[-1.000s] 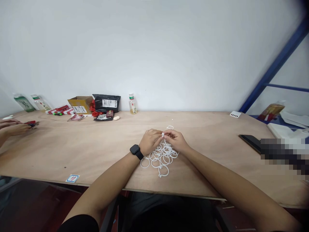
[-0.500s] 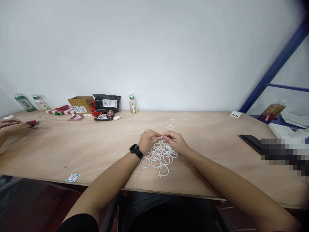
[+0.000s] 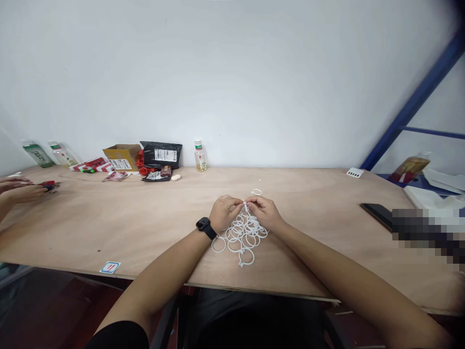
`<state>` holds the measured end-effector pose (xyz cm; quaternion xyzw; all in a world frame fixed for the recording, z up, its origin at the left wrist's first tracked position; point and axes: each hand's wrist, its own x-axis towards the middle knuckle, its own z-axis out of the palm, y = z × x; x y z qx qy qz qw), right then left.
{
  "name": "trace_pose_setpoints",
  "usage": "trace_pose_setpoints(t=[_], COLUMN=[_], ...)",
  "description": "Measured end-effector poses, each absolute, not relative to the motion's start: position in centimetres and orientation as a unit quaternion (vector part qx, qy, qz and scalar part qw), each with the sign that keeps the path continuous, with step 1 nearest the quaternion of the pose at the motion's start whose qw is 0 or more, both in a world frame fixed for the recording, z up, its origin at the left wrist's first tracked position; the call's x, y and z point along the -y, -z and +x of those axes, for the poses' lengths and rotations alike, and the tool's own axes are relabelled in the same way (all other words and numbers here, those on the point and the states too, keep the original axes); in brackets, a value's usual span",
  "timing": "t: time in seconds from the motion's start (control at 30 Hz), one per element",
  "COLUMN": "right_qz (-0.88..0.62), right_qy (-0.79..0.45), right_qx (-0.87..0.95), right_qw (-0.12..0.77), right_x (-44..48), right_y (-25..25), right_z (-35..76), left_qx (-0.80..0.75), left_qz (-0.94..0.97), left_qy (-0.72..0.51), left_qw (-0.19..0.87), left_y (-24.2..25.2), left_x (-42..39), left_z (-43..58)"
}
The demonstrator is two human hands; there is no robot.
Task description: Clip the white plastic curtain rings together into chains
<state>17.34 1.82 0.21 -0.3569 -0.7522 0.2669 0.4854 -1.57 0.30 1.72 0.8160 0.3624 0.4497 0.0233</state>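
Pinched between the fingertips of both hands is a white plastic ring (image 3: pixel 246 207), with its clasp-like end showing and the rest largely covered by fingers. My left hand (image 3: pixel 224 213), closed, grips it from the left; a black watch (image 3: pixel 206 227) is on that wrist. From the right, my right hand (image 3: pixel 268 212) is closed on the same piece. Below the hands lies a loose pile of similar white rings (image 3: pixel 235 244), some overlapping, with small clasps on them. A single white ring (image 3: pixel 256 192) rests apart, just beyond my hands.
Along the wall stand a drink bottle (image 3: pixel 200 156), a black parcel bag (image 3: pixel 161 154) and a cardboard box (image 3: pixel 121 156). Another person's hands (image 3: pixel 22 191) work at far left. At right are a dark phone-like slab (image 3: pixel 378 216) and a white multi-port charger (image 3: pixel 355 172). A numbered card (image 3: pixel 110 267) marks the front edge.
The white ring between my fingertips has turned, and more of its clasp end now shows below them. Both hands stay nearly in place. The pile looks unchanged.
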Motion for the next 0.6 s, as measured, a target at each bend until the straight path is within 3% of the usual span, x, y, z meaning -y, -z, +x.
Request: trace_pose_setpoints(t=[0.23, 0.6], right_qz=[-0.351, -0.398], right_qy=[-0.286, -0.200], right_qx=[0.757, 0.752], right_qw=[0.471, 0.486], right_x=[-1.87, -2.22], right_y=[-0.24, -0.69], right_z=[17.42, 17.48], left_qx=[-0.371, -0.410], left_qz=[0.822, 0.822], left_qy=[-0.433, -0.395], left_qw=[0.016, 0.010], left_y=[-1.37, -1.38], left_x=[-0.30, -0.25], left_z=[-1.48, -1.37])
